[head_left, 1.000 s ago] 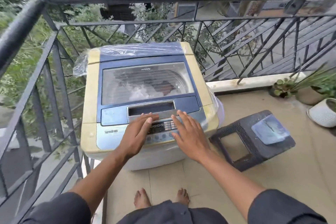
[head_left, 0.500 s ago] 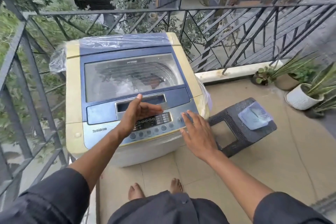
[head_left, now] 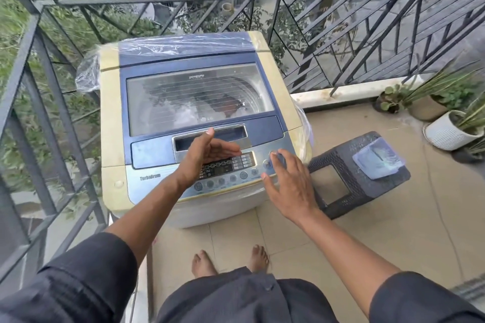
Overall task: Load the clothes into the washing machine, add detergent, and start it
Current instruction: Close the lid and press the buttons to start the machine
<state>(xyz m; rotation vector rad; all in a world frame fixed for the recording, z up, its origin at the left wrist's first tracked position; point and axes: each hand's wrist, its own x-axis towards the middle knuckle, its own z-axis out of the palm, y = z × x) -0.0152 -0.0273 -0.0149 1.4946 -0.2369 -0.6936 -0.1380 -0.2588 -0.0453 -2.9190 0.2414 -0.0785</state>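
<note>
With the lid already down, the right hand [head_left: 290,186] is sliding toward three o'clock on the control panel [head_left: 231,169], fingers loose, while the left hand [head_left: 203,155] is lifting off, empty, so starting looks imminent.

Soft, even daylight, faint shadows, glare on the lid [head_left: 199,102], edges bowed by wide-angle distortion.

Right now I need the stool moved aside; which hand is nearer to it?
Right. The right hand hovers over the washer's right front corner, just beside the stool; the left hand is over the panel's middle, farther away.
</note>
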